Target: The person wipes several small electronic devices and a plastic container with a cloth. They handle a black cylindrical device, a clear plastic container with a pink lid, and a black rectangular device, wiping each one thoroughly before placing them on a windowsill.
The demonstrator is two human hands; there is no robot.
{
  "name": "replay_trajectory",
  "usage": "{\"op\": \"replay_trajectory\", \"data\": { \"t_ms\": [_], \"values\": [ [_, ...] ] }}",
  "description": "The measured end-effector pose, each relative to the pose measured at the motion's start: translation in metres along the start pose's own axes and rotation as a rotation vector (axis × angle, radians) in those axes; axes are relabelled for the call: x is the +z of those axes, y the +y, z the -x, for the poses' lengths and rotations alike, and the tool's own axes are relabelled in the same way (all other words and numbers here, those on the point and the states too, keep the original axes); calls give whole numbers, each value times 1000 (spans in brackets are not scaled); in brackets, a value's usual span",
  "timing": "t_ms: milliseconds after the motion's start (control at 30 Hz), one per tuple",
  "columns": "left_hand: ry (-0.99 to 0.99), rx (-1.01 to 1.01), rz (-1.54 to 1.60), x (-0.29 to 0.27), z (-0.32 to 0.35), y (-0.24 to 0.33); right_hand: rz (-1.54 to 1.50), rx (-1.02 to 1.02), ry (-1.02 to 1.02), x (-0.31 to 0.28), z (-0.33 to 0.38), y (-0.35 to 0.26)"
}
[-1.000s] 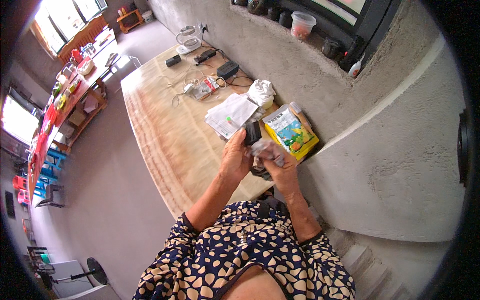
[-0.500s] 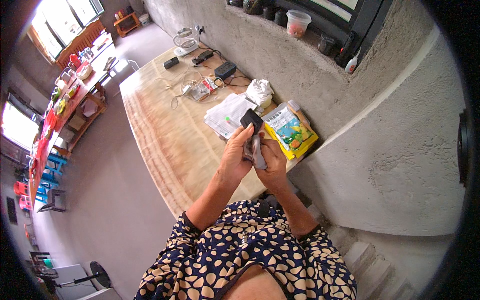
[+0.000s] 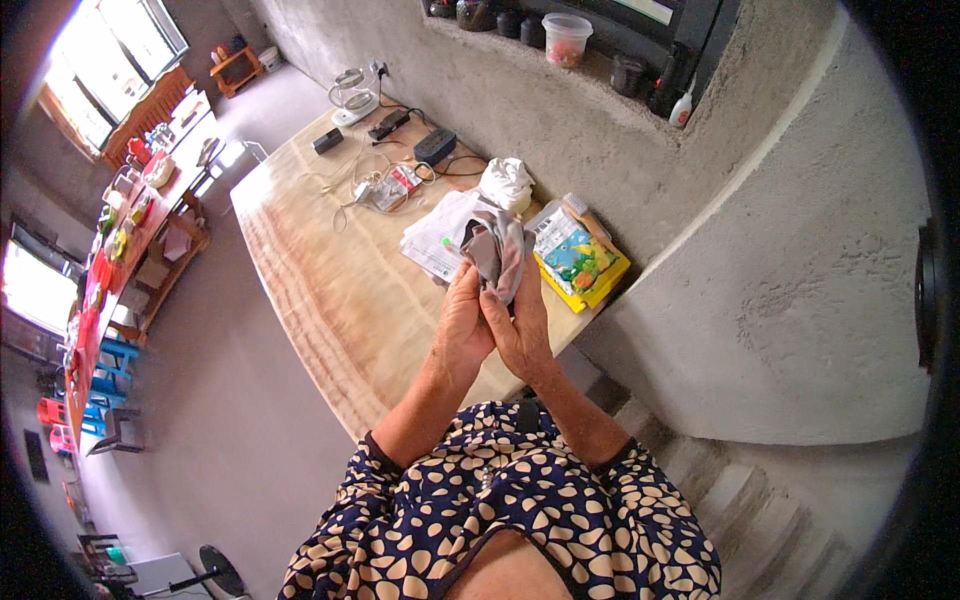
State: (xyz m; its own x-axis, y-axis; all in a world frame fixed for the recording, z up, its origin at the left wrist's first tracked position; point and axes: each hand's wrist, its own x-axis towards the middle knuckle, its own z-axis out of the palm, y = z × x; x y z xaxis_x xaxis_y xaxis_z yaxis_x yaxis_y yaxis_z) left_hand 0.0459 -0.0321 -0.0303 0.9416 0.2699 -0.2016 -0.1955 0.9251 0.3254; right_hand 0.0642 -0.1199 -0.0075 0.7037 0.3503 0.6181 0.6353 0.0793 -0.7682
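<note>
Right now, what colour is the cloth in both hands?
The cloth looks mostly greyish, seen in the head view.

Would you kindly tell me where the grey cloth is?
In the head view, the grey cloth is near the centre, held between the left hand and right hand, left of the yellow packet.

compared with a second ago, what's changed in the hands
The cloth has moved up, away from the body, now mostly hiding the black object that stood bare above the left hand. The right hand has shifted from clutching the cloth lower down to holding its side. Nothing was visibly let go. The papers and yellow bag stayed put.
</note>
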Motion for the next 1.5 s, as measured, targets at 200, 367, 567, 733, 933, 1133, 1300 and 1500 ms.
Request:
{"op": "replay_trajectory", "data": {
  "t_ms": [200,367,567,733,933,1133,1300,1500],
  "values": [
    [-39,-68,33,-2,7,1,56,126,-118,-13,23,4],
    [-71,-54,-45,-3,8,-2,-305,319,-40,-49,-2,-14],
    [-190,91,-62,23,17,-7,-16,116,-17,-37,-28,-11],
    [-269,177,-235,24,20,5,-287,392,68,-25,-32,-7],
    [-256,174,-289,23,25,10,-795,667,133,-29,-36,17],
    [-165,333,-333,26,27,3,-349,210,-24,-28,-15,-4],
    [-175,345,-571,31,32,5,-169,203,-10,-33,-17,-6],
    [-121,267,-411,20,27,-1,-768,478,348,-25,-36,6]
  ]
}}
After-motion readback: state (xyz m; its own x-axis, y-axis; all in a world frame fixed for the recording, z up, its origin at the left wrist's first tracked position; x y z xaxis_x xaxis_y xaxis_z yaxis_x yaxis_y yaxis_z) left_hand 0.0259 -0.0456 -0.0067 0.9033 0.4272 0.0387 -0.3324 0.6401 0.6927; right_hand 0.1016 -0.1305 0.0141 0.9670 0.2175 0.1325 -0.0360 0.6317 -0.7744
